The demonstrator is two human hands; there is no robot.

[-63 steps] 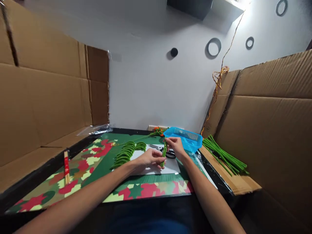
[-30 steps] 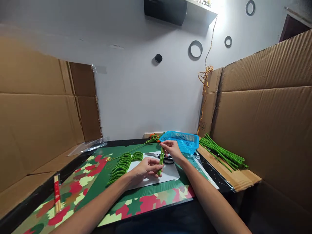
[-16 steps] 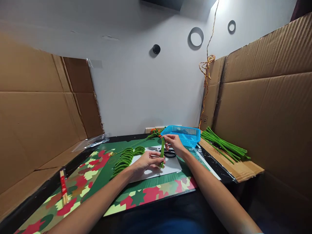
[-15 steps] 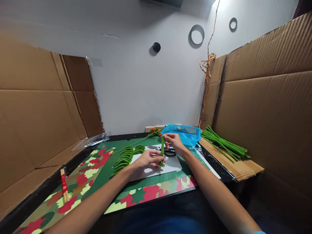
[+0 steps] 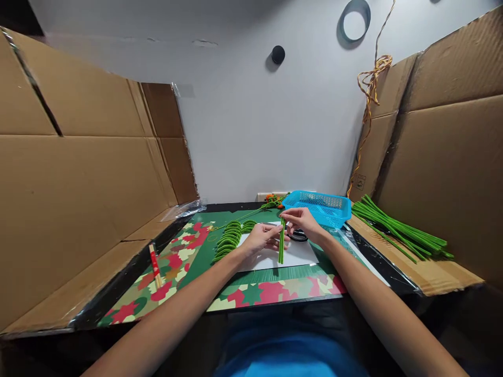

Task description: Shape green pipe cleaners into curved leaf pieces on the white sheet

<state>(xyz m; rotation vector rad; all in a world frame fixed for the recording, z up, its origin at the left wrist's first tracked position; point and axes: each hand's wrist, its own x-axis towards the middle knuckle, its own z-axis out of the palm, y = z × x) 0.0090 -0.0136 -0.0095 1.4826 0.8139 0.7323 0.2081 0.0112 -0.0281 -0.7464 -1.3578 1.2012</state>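
Several green pipe cleaners (image 5: 281, 252) stand upright as a thin bundle between my hands. My right hand (image 5: 304, 222) pinches them at the top end. Just below, my left hand (image 5: 261, 240) has its thumb and fingers around their upper part, and the lower ends hang free. Behind my right hand lie scissors with black handles (image 5: 299, 236), partly hidden, on a white sheet (image 5: 298, 256). To the left of my left hand, a row of bent green pipe-cleaner loops (image 5: 228, 238) rests on the green mat (image 5: 204, 230).
A blue plastic basket (image 5: 316, 207) stands at the back, beside orange-and-green pieces (image 5: 273, 200). Long green pipe cleaners (image 5: 401, 230) are piled on cardboard at right. A red-wrapped bundle of sticks (image 5: 155, 266) lies at left. Cardboard walls (image 5: 90, 178) flank both sides.
My left hand has slid from the lower part of the pipe-cleaner bundle up towards its top, just under my right hand. The camera has turned left and down, shifting the scene rightwards.
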